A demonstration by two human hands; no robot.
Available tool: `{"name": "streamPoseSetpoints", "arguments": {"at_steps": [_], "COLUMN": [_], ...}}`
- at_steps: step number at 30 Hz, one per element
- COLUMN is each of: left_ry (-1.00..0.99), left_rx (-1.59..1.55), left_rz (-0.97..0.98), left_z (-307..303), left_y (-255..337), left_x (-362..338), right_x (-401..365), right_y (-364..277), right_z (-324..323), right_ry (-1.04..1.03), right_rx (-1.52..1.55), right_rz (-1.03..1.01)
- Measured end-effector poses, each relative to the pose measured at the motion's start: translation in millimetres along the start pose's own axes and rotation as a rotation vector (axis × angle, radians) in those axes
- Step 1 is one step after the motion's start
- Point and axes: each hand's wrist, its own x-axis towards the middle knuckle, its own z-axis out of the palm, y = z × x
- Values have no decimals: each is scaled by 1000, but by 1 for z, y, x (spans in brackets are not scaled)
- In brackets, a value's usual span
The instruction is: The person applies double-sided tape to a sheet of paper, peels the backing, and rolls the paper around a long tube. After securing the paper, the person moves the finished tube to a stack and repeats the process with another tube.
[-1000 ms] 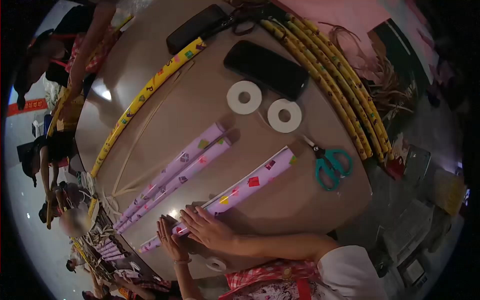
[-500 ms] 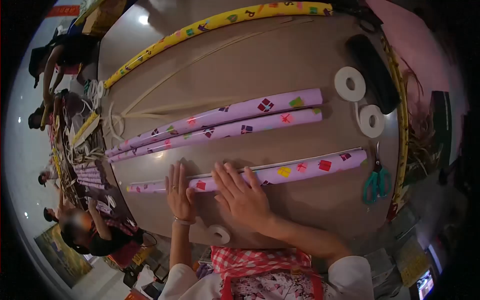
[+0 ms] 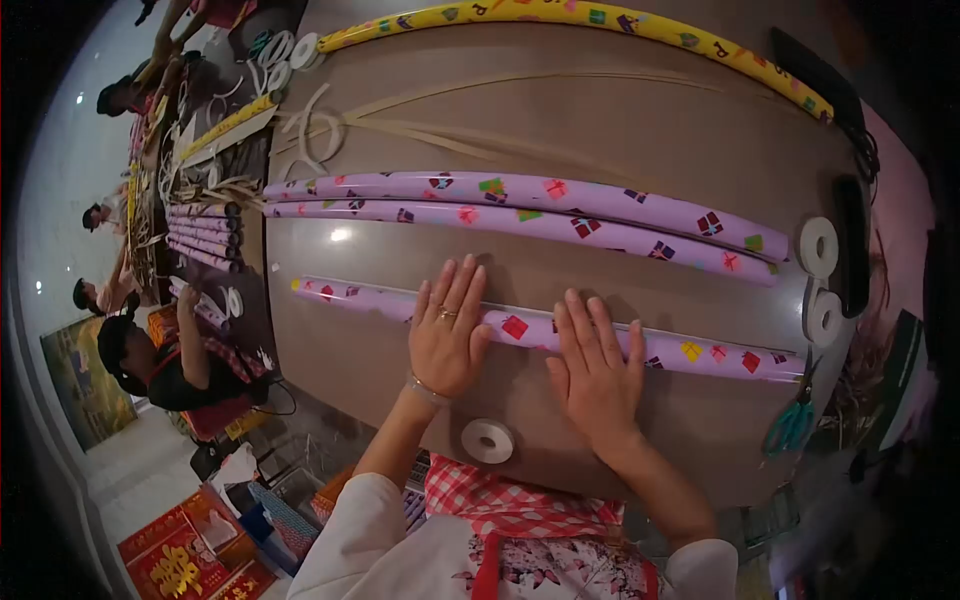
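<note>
A purple roll of gift wrap (image 3: 512, 328) with a present pattern lies across the table (image 3: 370, 400) in front of me, a thin pale edge of paper showing along its far side. My left hand (image 3: 447, 340) rests flat over its left-middle part, fingers stretched out past it. On the same roll, further right, my right hand (image 3: 603, 385) lies palm down with its fingers extended. Two more purple rolls (image 3: 600, 232) lie side by side beyond my fingertips. Close to my left wrist sits a white tape roll (image 3: 488, 441).
A long yellow roll (image 3: 560, 12) lies along the far side, with pale strips (image 3: 480, 85) before it. At right are white tape rolls (image 3: 819, 247), teal-handled scissors (image 3: 790, 428) and a black cylindrical object (image 3: 850, 245). Other people (image 3: 190, 370) work at the left table.
The camera view has turned, so the rolls now slope down to the right. Both my hands stay flat on the nearest roll; the right hand now points more straight ahead.
</note>
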Motion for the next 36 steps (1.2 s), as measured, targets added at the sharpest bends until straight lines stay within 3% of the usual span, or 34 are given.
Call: {"name": "streamPoseSetpoints", "arguments": {"at_steps": [36], "left_ry": [72], "left_rx": [-172], "left_rz": [18], "left_z": [-1], "left_y": [-8], "left_x": [7], "right_x": [13], "right_y": [-8], "right_z": [-7], "right_ry": [-128], "right_rx": [-106], "right_rz": [81]}}
